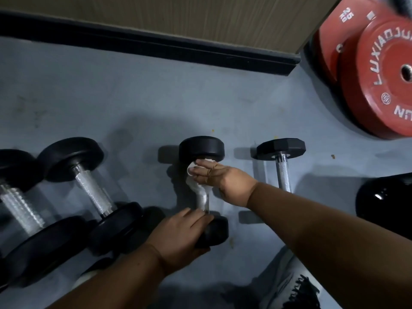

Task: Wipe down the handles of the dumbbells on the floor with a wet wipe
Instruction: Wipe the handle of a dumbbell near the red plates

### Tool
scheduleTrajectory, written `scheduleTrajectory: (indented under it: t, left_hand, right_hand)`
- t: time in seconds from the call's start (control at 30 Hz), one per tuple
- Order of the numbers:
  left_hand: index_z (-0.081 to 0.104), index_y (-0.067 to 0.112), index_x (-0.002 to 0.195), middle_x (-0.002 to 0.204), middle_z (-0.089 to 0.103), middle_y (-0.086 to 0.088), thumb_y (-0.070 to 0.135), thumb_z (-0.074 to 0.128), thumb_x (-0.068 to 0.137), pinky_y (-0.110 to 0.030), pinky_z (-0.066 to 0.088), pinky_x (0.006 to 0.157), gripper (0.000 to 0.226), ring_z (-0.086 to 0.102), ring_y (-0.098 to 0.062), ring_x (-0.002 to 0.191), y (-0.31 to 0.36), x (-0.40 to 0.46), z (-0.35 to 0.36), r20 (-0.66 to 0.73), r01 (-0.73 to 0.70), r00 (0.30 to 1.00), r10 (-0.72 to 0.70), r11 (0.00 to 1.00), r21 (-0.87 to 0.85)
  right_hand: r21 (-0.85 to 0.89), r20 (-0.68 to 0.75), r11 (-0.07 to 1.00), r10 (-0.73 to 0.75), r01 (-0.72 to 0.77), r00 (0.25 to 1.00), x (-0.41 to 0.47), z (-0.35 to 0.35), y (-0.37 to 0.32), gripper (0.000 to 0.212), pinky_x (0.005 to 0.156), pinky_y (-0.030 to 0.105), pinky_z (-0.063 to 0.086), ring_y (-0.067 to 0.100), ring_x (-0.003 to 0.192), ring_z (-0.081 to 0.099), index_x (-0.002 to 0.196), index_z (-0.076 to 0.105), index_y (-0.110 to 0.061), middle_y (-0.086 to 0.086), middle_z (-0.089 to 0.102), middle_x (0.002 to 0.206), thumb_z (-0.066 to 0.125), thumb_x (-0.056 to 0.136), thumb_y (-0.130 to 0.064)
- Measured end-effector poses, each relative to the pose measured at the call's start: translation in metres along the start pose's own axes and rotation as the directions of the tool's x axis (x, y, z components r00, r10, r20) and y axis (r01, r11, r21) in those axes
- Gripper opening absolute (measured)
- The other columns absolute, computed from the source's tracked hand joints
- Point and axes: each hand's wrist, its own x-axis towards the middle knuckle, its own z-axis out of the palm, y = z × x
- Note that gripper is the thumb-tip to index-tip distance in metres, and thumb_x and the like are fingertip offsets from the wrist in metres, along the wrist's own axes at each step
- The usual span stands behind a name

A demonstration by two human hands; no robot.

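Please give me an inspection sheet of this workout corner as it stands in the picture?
Surface: grey floor, scuffed, with small yellowish specks.
Job's things: middle dumbbell lies on the floor, white wet wipe draped over its handle; two larger dumbbells to its left and a hex dumbbell to its right lie untouched.
Clutter: black rounded weight at the right edge; shoe at the bottom.
Grippers: right hand presses the wipe onto the handle near the far head; left hand grips the near head.
Cables: nothing seen.
Surroundings: black skirting under a tan wall; red weight plates lean in the corner.
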Motion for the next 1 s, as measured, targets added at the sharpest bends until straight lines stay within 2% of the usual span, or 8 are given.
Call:
scheduleTrajectory:
  t: [0.1,0.27,0.43,0.5,0.6,0.7,0.87,1.0]
  left_hand:
    - [0.048,0.023,0.128,0.115,0.056,0.003,0.053,0.075,0.071,-0.035,0.057,0.068,0.07,0.058,-0.021,0.094,-0.001,0.001,-0.002,0.003,-0.015,1.0,0.015,1.0,-0.011]
    - [0.048,0.023,0.127,0.121,0.056,0.002,0.051,0.077,0.072,-0.035,0.058,0.073,0.068,0.059,-0.021,0.1,-0.003,-0.003,-0.003,-0.012,-0.015,1.0,0.015,0.999,-0.032]
    - [0.051,0.021,0.122,0.111,0.056,0.003,0.052,0.08,0.066,-0.03,0.055,0.067,0.071,0.057,-0.018,0.094,-0.006,-0.002,-0.01,0.031,-0.021,0.999,0.022,1.0,-0.016]
    - [0.054,0.02,0.121,0.11,0.056,0.003,0.052,0.079,0.067,-0.03,0.054,0.066,0.067,0.057,-0.018,0.093,-0.008,-0.002,-0.012,0.044,-0.023,0.999,0.023,1.0,-0.003]
    - [0.055,0.02,0.124,0.115,0.055,0.001,0.053,0.069,0.075,-0.033,0.057,0.068,0.06,0.058,-0.021,0.097,-0.008,-0.003,-0.014,0.054,-0.031,0.998,0.031,1.0,-0.004]
    - [0.049,0.024,0.139,0.122,0.054,-0.002,0.052,0.058,0.082,-0.033,0.057,0.069,0.063,0.058,-0.025,0.105,-0.003,0.0,-0.018,0.077,-0.061,0.995,0.06,0.998,0.013]
    - [0.044,0.031,0.14,0.118,0.048,0.0,0.046,0.063,0.08,-0.033,0.049,0.058,0.065,0.051,-0.022,0.097,0.004,0.005,-0.024,0.135,-0.042,0.99,0.042,0.999,0.002]
    - [0.052,0.025,0.132,0.115,0.049,0.002,0.044,0.061,0.081,-0.032,0.046,0.073,0.056,0.05,-0.02,0.102,0.008,0.01,-0.028,0.144,-0.059,0.988,0.061,0.998,-0.016]
  right_hand:
    - [0.009,-0.038,0.999,0.032,-0.032,0.999,-0.004,0.009,-0.012,0.062,0.117,0.046,0.031,0.033,0.147,0.027,0.132,0.06,-0.002,0.012,0.048,0.148,0.059,0.074,0.022]
    - [0.018,0.095,0.989,-0.15,0.149,0.984,-0.017,0.005,-0.026,0.051,0.119,0.044,0.028,0.028,0.149,0.024,0.136,0.059,-0.008,0.007,0.047,0.15,0.066,0.086,0.003]
    - [0.022,0.046,0.999,-0.047,0.046,0.998,0.005,-0.005,-0.003,0.067,0.114,0.05,0.033,0.032,0.146,0.029,0.135,0.058,-0.004,0.01,0.047,0.149,0.054,0.074,0.024]
    - [0.011,0.005,1.0,0.001,-0.001,1.0,0.007,-0.002,-0.008,0.062,0.113,0.05,0.035,0.034,0.146,0.029,0.132,0.061,-0.001,0.012,0.048,0.148,0.056,0.075,0.024]
    - [-0.049,0.039,0.993,-0.109,0.111,0.993,-0.007,0.01,-0.031,0.045,0.113,0.052,0.035,0.039,0.144,0.03,0.129,0.062,-0.002,0.014,0.051,0.145,0.064,0.086,0.008]
    - [-0.052,0.132,0.971,-0.225,0.233,0.965,-0.013,0.003,-0.03,0.037,0.117,0.05,0.029,0.035,0.145,0.031,0.132,0.061,-0.007,0.01,0.051,0.146,0.05,0.097,-0.011]
    - [-0.051,0.054,0.996,-0.074,0.076,0.996,0.01,-0.011,-0.001,0.061,0.115,0.047,0.034,0.034,0.144,0.033,0.132,0.06,-0.002,0.013,0.048,0.148,0.056,0.076,0.021]
    - [-0.068,0.071,0.986,-0.147,0.152,0.987,-0.011,0.008,-0.027,0.036,0.116,0.05,0.03,0.039,0.144,0.03,0.13,0.062,-0.001,0.015,0.049,0.147,0.056,0.095,-0.007]
